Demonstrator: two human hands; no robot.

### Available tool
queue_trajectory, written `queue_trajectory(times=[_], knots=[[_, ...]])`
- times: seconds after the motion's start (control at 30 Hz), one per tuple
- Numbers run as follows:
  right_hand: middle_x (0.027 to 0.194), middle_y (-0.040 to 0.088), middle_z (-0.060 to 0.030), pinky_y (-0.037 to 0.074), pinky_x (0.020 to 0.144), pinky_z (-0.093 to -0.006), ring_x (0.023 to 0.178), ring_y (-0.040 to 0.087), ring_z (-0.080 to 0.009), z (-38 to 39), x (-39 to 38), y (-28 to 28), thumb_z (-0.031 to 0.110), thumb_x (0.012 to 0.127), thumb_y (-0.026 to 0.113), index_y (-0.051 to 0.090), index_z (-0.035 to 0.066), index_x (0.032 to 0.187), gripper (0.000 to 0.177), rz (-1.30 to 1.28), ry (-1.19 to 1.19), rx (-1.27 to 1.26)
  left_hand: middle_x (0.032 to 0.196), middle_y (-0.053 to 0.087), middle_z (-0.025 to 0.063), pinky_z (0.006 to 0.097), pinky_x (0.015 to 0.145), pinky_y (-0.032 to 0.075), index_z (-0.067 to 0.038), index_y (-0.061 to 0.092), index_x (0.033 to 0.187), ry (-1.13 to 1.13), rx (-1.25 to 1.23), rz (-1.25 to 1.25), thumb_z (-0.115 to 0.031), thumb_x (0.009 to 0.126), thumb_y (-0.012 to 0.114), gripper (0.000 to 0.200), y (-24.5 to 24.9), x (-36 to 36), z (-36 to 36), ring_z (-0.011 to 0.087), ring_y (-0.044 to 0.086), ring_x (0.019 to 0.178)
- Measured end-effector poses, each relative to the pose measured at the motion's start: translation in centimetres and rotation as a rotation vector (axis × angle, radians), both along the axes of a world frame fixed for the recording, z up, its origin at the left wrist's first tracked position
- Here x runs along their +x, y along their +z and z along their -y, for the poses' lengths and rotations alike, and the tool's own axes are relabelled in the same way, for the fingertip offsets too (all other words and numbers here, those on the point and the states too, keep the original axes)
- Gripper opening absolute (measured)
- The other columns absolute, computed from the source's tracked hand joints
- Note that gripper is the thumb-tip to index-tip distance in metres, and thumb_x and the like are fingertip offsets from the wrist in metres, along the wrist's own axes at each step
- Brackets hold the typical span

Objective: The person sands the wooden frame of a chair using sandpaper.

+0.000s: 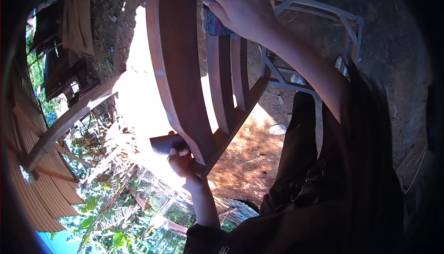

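Observation:
A brown wooden chair (180, 64) with curved slats is tilted across the middle of the view. My left hand (180, 161) grips its frame at the lower corner, fingers curled beside a dark brown wooden end piece (165, 145). Higher up, my right hand (240, 6) is bent over a dark, rough-textured cloth (215, 22). That cloth lies against a slat behind the widest one. Part of my right fingers runs past the top edge of the view.
A grey frame with legs and braces (319, 6) stands on the dirt floor near my shoes (297, 79). Corrugated sheets (41, 198), a curved wooden beam (69, 120), wire mesh (157, 194) and plants lie to the left. Strong sunlight washes out the ground behind the chair.

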State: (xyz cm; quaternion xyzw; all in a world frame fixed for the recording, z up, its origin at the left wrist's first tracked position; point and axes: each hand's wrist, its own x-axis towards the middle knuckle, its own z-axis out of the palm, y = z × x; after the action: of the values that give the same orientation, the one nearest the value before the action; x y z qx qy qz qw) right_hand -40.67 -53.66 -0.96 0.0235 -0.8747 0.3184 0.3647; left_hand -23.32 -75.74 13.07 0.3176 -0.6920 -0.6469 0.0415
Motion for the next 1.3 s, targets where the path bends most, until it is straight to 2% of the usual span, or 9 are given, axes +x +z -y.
queue_trajectory(times=[0.23,0.37,0.6,0.7,0.73,0.83,0.93,1.1,1.3], knots=[[0.103,0.062,-0.0017,0.026,0.108,-0.0380,0.110,0.051,-0.0136,9.8,16.9,0.8,0.013,0.079,0.051,0.063,0.008,0.091,0.018,0.147,0.649,-0.025,0.100,0.052,0.0154,0.0417,0.093,0.041,-0.001,0.046,0.107,-0.190,-0.256,-0.063,-0.030,0.088,0.045,0.035,-0.9,1.3,2.2,0.0261,0.051,0.101],[0.102,0.063,-0.0034,0.030,0.107,-0.0368,0.107,0.054,-0.0132,7.5,14.3,-0.1,0.014,0.079,0.051,0.063,0.007,0.091,0.018,0.016,0.742,-0.090,0.099,0.052,0.0158,0.0414,0.092,0.041,-0.003,0.047,0.098,-0.152,-0.176,-0.022,-0.031,0.089,0.043,0.029,-0.2,0.7,2.0,0.0251,0.051,0.101],[0.103,0.060,-0.0072,0.034,0.096,-0.0402,0.104,0.051,-0.0220,-5.8,-2.4,2.6,0.019,0.079,0.055,0.063,0.003,0.092,0.023,0.223,0.316,0.098,0.097,0.055,0.0115,0.0419,0.088,0.043,-0.004,0.049,0.088,-0.085,-0.079,-0.018,-0.032,0.087,0.045,0.029,-0.6,-0.1,2.2,0.0246,0.052,0.099],[0.096,0.062,-0.0098,0.038,0.092,-0.0389,0.095,0.057,-0.0240,-2.7,-1.0,0.5,0.020,0.078,0.056,0.062,0.003,0.092,0.022,-0.052,0.071,0.017,0.103,0.055,0.0118,0.0411,0.092,0.038,-0.003,0.050,0.075,-0.095,-0.043,-0.021,-0.028,0.084,0.053,0.026,-0.2,0.9,2.7,0.0237,0.051,0.101],[0.108,0.061,-0.0018,0.043,0.091,-0.0408,0.105,0.055,-0.0140,-0.5,0.3,0.1,0.017,0.075,0.063,0.064,0.012,0.094,0.020,0.032,-0.009,0.036,0.106,0.055,0.0123,0.0407,0.094,0.036,-0.002,0.049,0.069,-0.113,-0.012,-0.028,-0.025,0.082,0.057,0.027,-0.2,1.0,2.7,0.0232,0.050,0.102],[0.110,0.061,-0.0045,0.025,0.106,-0.0459,0.110,0.053,-0.0145,4.8,7.2,0.8,0.021,0.071,0.065,0.065,0.009,0.090,0.022,0.121,0.287,0.010,0.092,0.057,0.0102,0.0396,0.086,0.044,-0.005,0.050,0.081,-0.047,-0.080,-0.028,-0.031,0.085,0.047,0.027,-0.8,0.4,1.6,0.0234,0.055,0.094],[0.080,0.063,-0.0036,0.025,0.108,-0.0395,0.105,0.054,-0.0172,9.1,12.9,0.9,0.016,0.072,0.052,0.063,0.008,0.067,0.015,0.057,0.614,-0.082,0.094,0.057,0.0114,0.0389,0.084,0.044,-0.005,0.049,0.077,-0.042,-0.111,-0.043,-0.031,0.086,0.048,0.027,-1.7,1.2,3.4,0.0236,0.055,0.093],[0.070,0.062,0.0002,0.040,0.081,-0.0304,0.081,0.057,-0.0140,8.4,9.9,-0.1,0.022,0.070,0.054,0.061,0.013,0.057,0.017,-0.097,0.976,0.018,0.094,0.058,0.0134,0.0398,0.082,0.045,-0.005,0.048,0.076,-0.035,-0.197,-0.076,-0.030,0.086,0.049,0.027,-1.7,1.2,3.6,0.0245,0.055,0.090],[0.091,0.063,-0.0003,0.041,0.088,-0.0318,0.095,0.057,-0.0156,-2.8,-4.0,0.9,0.021,0.078,0.058,0.065,0.012,0.091,0.016,0.043,0.264,0.281,0.089,0.058,0.0151,0.0408,0.081,0.046,-0.005,0.048,0.074,-0.032,-0.126,-0.042,-0.031,0.086,0.051,0.029,-0.8,0.8,2.5,0.0257,0.056,0.088]])
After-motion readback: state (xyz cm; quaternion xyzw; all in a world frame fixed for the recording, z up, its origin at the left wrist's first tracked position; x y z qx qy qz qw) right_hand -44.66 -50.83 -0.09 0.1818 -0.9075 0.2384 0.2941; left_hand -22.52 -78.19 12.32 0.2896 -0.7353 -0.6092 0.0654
